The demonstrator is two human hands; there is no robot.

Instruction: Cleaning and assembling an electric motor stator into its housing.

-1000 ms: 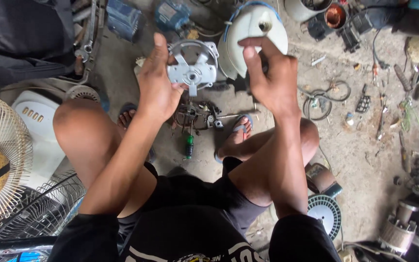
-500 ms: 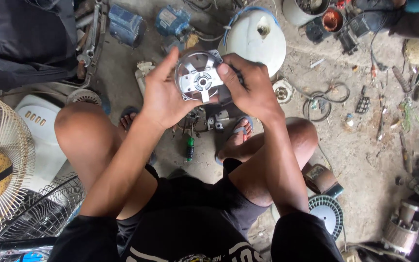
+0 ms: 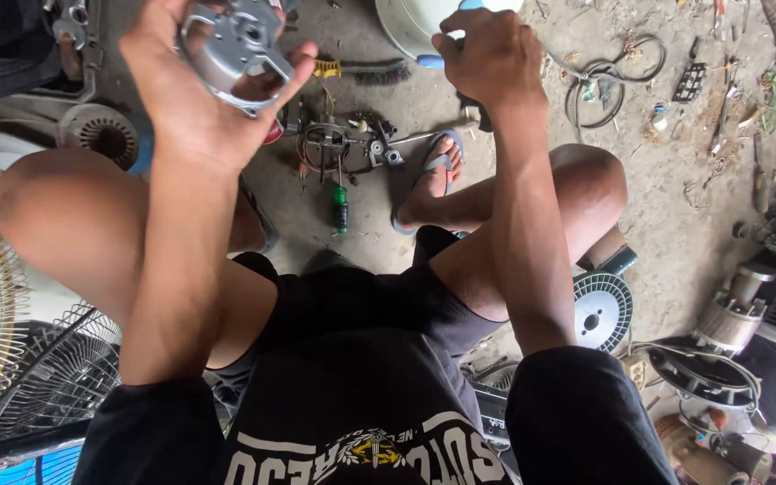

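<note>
L hand [image 3: 192,108], upper left, clamps motor cover [image 3: 237,49] by rim, R hand [image 3: 489,56] fisted on blue-handled tool [image 3: 431,61]; loose rim grip could drop cover on foot [image 3: 433,180].

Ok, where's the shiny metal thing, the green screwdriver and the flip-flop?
Metal motor housing [image 3: 231,49]: head view, on its grey face.
Green screwdriver [image 3: 340,208]: head view, on its handle.
Flip-flop [image 3: 446,160]: head view, on its strap.

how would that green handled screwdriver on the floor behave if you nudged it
The green-handled screwdriver lies flat on gritty concrete, so it would probably roll sideways a little, then stop. It looks stiff and light, easy to pinch up. Both the left hand, holding a grey metal motor housing, and the right hand are well above it.
</note>
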